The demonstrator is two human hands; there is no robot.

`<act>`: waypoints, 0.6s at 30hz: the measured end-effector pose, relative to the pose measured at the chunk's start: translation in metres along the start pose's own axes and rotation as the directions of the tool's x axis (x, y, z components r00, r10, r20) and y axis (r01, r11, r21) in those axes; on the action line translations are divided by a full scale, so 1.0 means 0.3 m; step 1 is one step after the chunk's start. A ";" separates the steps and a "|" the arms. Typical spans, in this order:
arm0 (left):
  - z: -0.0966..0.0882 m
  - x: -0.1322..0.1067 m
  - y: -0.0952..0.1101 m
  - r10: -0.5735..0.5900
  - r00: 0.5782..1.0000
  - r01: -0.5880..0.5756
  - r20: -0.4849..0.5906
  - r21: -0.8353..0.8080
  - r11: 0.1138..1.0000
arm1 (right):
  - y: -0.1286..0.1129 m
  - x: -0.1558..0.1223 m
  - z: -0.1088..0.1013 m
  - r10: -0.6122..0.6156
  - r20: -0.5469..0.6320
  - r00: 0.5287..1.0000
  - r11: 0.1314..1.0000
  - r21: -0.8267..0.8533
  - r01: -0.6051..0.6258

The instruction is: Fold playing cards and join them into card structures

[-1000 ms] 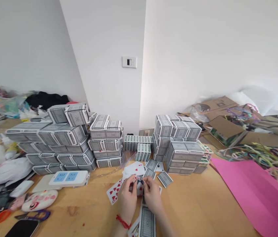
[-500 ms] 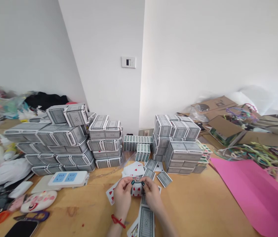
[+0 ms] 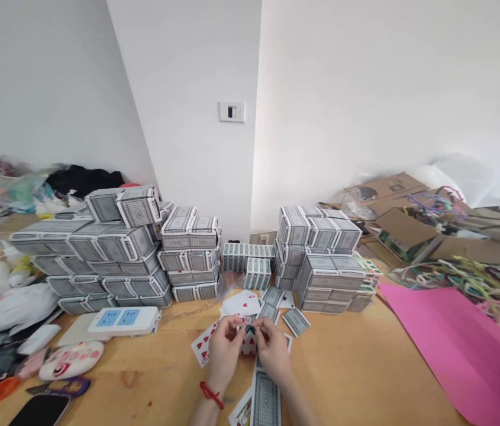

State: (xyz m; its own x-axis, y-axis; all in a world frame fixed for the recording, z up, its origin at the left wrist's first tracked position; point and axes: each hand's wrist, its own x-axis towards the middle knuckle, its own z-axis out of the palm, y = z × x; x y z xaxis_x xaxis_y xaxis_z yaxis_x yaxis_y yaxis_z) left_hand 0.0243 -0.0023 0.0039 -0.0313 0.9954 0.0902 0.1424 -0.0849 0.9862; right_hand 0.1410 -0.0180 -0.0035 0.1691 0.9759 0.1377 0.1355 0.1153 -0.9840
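Note:
My left hand (image 3: 226,348) and my right hand (image 3: 271,349) meet low in the middle of the view, thumbs and forefingers closed together on a playing card (image 3: 248,344) with red hearts. The fingertips cover its upper edge, and whether it is one card or a folded few I cannot tell. Loose face-up heart cards (image 3: 200,346) lie left of my left hand, and an ace of hearts (image 3: 241,303) lies just beyond. Face-down cards (image 3: 266,393) with grey backs run under my right wrist. Another face-down card (image 3: 296,321) rests to the right.
Blocks built from grey-backed cards stand stacked at left (image 3: 112,248), centre left (image 3: 190,254) and right (image 3: 329,266). Small green card blocks (image 3: 248,258) sit between them. A white power strip (image 3: 123,320), a phone (image 3: 41,411) and a pink sheet (image 3: 449,349) lie around.
My fingertips have drawn closer together over the heart card, and the thumbs now almost touch. The stacks and loose cards stay as they were.

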 end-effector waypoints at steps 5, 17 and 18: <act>0.000 0.005 -0.006 -0.060 0.998 0.062 0.034 -0.059 0.996 | 0.008 -0.001 -0.013 0.024 0.029 0.999 0.999 0.021 -0.024; -0.029 0.030 -0.014 -0.186 0.976 0.208 0.115 -0.227 0.952 | 0.013 0.008 -0.031 0.087 0.138 0.987 0.987 0.123 -0.104; -0.030 0.029 -0.009 -0.186 0.976 0.209 0.116 -0.231 0.950 | 0.016 0.008 -0.029 0.088 0.131 0.987 0.988 0.116 -0.104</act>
State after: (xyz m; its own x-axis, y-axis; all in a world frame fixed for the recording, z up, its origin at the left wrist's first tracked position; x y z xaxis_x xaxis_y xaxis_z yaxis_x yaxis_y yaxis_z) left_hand 0.0148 0.0061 0.0033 0.0578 0.9921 -0.1115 -0.1003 0.1169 0.9881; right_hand 0.1507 -0.0169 -0.0068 0.0514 0.9981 0.0343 0.0034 0.0342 -0.9994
